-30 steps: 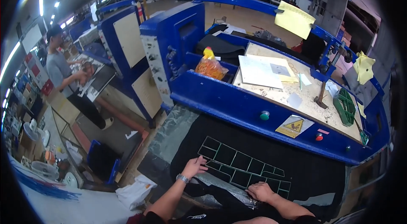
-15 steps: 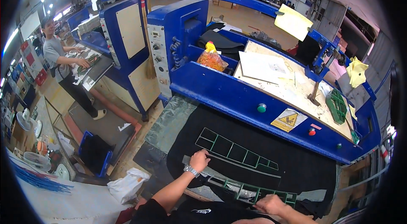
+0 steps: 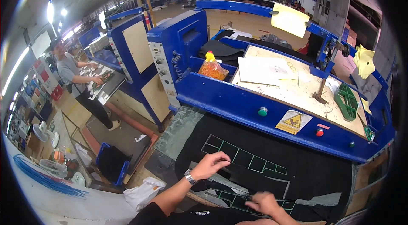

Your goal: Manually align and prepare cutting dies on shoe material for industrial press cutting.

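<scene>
My left hand (image 3: 213,165), with a metal watch on its wrist, is over the black fabric (image 3: 314,161) beside a cutting die. Its fingers are drawn together in a pinch; whatever is between them is hidden. That green-edged, ladder-like cutting die (image 3: 242,157) lies flat on the fabric. Close to my body lies a second green cutting die (image 3: 231,199), partly covered by my right hand (image 3: 265,203). That hand is motion-smeared, so its grip is unclear. Between the dies a strip of grey-green worn surface (image 3: 223,180) shows through the fabric.
Behind the fabric stands a blue press (image 3: 242,103) with buttons along its front. Its wooden top holds a white board (image 3: 261,70), a hammer (image 3: 319,93) and a green die (image 3: 346,102). A person (image 3: 76,76) works at another press, left. A white bag (image 3: 144,193) sits nearby.
The view has shifted slightly. My left hand has lifted off the fabric's near part and moved right, toward the far die. My right hand has shifted along the near die, which now sits lower.
</scene>
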### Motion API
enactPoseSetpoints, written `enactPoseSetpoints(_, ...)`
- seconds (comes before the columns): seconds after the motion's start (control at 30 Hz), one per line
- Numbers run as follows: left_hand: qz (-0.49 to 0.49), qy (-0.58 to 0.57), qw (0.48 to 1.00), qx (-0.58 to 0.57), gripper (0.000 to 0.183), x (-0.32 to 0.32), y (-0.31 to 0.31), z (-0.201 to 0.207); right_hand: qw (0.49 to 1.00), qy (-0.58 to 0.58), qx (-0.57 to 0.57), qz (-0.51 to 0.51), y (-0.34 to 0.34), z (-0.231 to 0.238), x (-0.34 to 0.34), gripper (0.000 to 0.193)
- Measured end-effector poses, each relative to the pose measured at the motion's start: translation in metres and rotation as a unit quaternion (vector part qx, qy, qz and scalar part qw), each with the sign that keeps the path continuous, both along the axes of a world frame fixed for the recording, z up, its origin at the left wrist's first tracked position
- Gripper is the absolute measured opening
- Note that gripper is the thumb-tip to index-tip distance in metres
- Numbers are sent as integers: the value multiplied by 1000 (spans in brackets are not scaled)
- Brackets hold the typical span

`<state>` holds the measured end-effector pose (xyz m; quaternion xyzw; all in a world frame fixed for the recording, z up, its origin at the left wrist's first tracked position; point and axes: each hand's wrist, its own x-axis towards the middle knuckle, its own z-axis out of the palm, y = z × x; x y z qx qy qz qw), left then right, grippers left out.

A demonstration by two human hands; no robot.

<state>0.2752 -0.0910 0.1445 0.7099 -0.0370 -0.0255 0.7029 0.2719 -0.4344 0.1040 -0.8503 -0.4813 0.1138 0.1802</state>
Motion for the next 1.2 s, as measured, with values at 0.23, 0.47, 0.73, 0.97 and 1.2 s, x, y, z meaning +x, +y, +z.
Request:
enactPoseSetpoints(0.23, -2, -273, 961, 46, 19, -2, -28, 61, 982, 12, 188, 8, 109, 152, 65, 20)
enactPoseSetpoints(0.47, -49, -83, 995, 35, 50, -39, -27, 6, 966, -45, 244, -73, 183, 219, 53, 10)
enactPoseSetpoints(0.73, 3, 70, 996, 48, 42, -142, 76, -73, 949, 54, 288, -119, 261, 149, 138, 23)
enactPoseSetpoints(0.97, 140, 189, 965, -113, 35, -239, 121, -122, 974, 147, 117, -127, 327, 29, 184, 36)
enactPoseSetpoints(1.2, 339, 315, 860, 216, 39, -272, 136, -169, 978, -95, 104, -153, 319, -34, 159, 63)
